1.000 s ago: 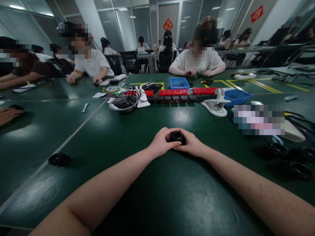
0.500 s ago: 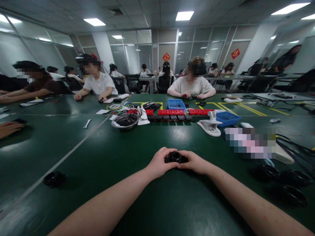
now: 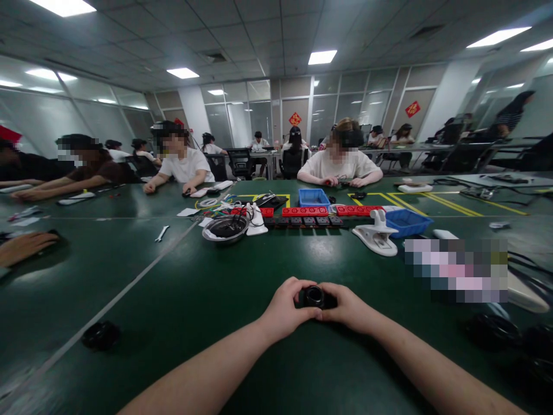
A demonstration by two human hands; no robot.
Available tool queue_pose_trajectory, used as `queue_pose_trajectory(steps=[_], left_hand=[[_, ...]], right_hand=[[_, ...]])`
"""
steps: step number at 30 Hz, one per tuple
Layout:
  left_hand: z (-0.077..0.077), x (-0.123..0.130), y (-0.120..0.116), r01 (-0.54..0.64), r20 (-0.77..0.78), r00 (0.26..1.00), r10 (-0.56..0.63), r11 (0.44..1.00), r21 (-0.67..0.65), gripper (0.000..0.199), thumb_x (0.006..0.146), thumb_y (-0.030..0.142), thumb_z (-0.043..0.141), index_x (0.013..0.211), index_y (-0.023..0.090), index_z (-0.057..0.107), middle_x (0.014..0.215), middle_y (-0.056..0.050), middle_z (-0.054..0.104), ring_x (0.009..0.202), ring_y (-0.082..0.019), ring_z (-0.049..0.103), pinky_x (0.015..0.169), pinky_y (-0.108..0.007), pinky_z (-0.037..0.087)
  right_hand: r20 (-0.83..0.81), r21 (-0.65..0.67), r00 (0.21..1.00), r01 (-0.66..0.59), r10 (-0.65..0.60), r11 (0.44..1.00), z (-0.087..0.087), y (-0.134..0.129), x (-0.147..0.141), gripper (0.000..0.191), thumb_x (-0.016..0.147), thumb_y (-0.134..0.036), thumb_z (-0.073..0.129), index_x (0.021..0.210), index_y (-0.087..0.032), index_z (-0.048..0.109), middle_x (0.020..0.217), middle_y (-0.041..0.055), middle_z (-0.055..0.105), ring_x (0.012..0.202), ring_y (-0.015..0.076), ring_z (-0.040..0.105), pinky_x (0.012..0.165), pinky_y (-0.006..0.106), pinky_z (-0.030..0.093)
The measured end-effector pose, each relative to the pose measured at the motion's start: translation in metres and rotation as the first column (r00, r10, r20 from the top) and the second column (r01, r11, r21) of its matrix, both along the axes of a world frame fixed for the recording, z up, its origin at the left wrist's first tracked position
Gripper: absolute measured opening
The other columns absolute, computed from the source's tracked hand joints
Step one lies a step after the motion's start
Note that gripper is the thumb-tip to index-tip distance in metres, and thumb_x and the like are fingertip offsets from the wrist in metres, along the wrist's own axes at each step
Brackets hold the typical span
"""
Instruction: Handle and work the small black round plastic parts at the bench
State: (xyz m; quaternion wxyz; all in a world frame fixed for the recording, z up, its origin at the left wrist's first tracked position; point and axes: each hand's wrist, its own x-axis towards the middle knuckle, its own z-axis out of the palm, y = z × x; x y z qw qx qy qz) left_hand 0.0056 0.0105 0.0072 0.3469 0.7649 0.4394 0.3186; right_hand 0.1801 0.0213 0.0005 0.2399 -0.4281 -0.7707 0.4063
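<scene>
Between my hands is a small black ring-shaped part [image 3: 314,297] with a round opening facing up, low over the green table [image 3: 207,300]. My left hand [image 3: 290,308] curves around its left side, fingers behind and thumb in front. From the right, my right hand [image 3: 348,308] closes on it the same way, the thumbs meeting at the front edge. Similar black ring-shaped parts lie on the table, one at the left [image 3: 101,335] and several at the right [image 3: 493,331].
Across the middle stand a metal bowl [image 3: 225,230] with black contents, red socket strips [image 3: 305,211], a white clip stand [image 3: 377,233] and blue bins [image 3: 406,223]. A wrench [image 3: 162,233] lies left. A co-worker's hand [image 3: 28,246] rests at the left edge; other people sit opposite.
The whole view has shifted, so the table and hands appear lower in the picture. Both my hands keep their grip on the black part, with little change in finger position.
</scene>
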Motion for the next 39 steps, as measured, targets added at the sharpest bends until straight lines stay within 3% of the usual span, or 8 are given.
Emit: queue_pose_trajectory(steps=[6, 10, 12, 16, 22, 28, 39], left_hand=[[-0.002, 0.004, -0.002, -0.079, 0.029, 0.996, 0.079, 0.997, -0.02, 0.04, 0.055, 0.024, 0.067, 0.092, 0.019, 0.053, 0.083, 0.0, 0.045, 0.069, -0.012, 0.041, 0.061, -0.023, 0.035], [-0.004, 0.009, -0.002, -0.156, 0.055, 0.986, 0.156, 0.988, -0.014, 0.039, 0.052, 0.025, 0.069, 0.086, 0.017, 0.051, 0.083, 0.0, 0.046, 0.072, -0.013, 0.043, 0.062, -0.023, 0.036], [-0.004, 0.009, -0.001, -0.163, 0.059, 0.985, 0.164, 0.986, -0.017, 0.039, 0.052, 0.025, 0.069, 0.085, 0.017, 0.052, 0.082, 0.0, 0.046, 0.072, -0.013, 0.043, 0.062, -0.023, 0.036], [-0.003, 0.004, 0.001, -0.059, 0.087, 0.994, 0.061, 0.998, -0.028, 0.038, 0.056, 0.023, 0.067, 0.091, 0.019, 0.054, 0.085, -0.001, 0.047, 0.074, -0.013, 0.044, 0.064, -0.023, 0.037], [-0.004, -0.001, 0.002, 0.036, 0.075, 0.997, -0.034, 0.999, -0.019, 0.044, 0.06, 0.029, 0.064, 0.102, 0.023, 0.052, 0.088, -0.002, 0.047, 0.077, -0.014, 0.045, 0.066, -0.025, 0.037], [-0.002, -0.001, 0.0, 0.032, 0.105, 0.994, -0.033, 0.999, 0.006, 0.043, 0.059, 0.029, 0.065, 0.1, 0.022, 0.053, 0.095, -0.003, 0.047, 0.083, -0.016, 0.045, 0.063, -0.023, 0.037], [0.0, -0.001, 0.001, 0.026, 0.076, 0.997, -0.022, 0.999, -0.042, 0.043, 0.057, 0.029, 0.066, 0.098, 0.021, 0.054, 0.087, -0.001, 0.047, 0.072, -0.012, 0.043, 0.06, -0.022, 0.036]], right_hand=[[0.191, 0.277, 0.955, 0.167, -0.225, 0.946, -0.007, -0.005, -0.014, 0.026, 0.054, -0.027, 0.063, 0.066, -0.017, 0.042, 0.065, -0.0021, 0.048, 0.06, 0.0116, 0.043, 0.051, 0.021, 0.03], [0.266, 0.363, 0.909, 0.215, -0.322, 0.907, -0.01, -0.007, -0.021, 0.025, 0.055, -0.028, 0.061, 0.067, -0.017, 0.043, 0.065, 0.0004, 0.05, 0.06, 0.0133, 0.044, 0.053, 0.023, 0.031], [0.237, 0.368, 0.931, 0.179, -0.279, 0.912, -0.008, -0.007, -0.02, 0.026, 0.057, -0.03, 0.06, 0.076, -0.016, 0.048, 0.073, 0.0033, 0.053, 0.067, 0.016, 0.047, 0.06, 0.026, 0.034], [0.09, 0.297, 0.994, 0.026, -0.055, 0.954, -0.003, -0.005, -0.01, 0.054, 0.058, -0.031, 0.063, 0.108, -0.018, 0.045, 0.101, 0.0067, 0.054, 0.091, 0.0216, 0.048, 0.079, 0.034, 0.035], [0.007, 0.054, 0.984, -0.176, 0.176, 0.983, 0.009, 0.001, 0.005, 0.042, 0.065, -0.025, 0.058, 0.105, -0.017, 0.05, 0.1, 0.005, 0.054, 0.091, 0.0205, 0.049, 0.08, 0.033, 0.037], [-0.019, 0.023, 0.985, -0.173, 0.174, 0.985, 0.011, 0.001, 0.003, 0.033, 0.067, -0.023, 0.056, 0.099, -0.015, 0.053, 0.093, 0.0033, 0.056, 0.084, 0.0183, 0.051, 0.075, 0.03, 0.039], [0.017, 0.034, 0.997, -0.076, 0.076, 0.997, 0.006, 0.0, 0.002, 0.034, 0.062, -0.024, 0.061, 0.093, -0.014, 0.053, 0.088, 0.0027, 0.054, 0.08, 0.0171, 0.049, 0.071, 0.029, 0.038]])
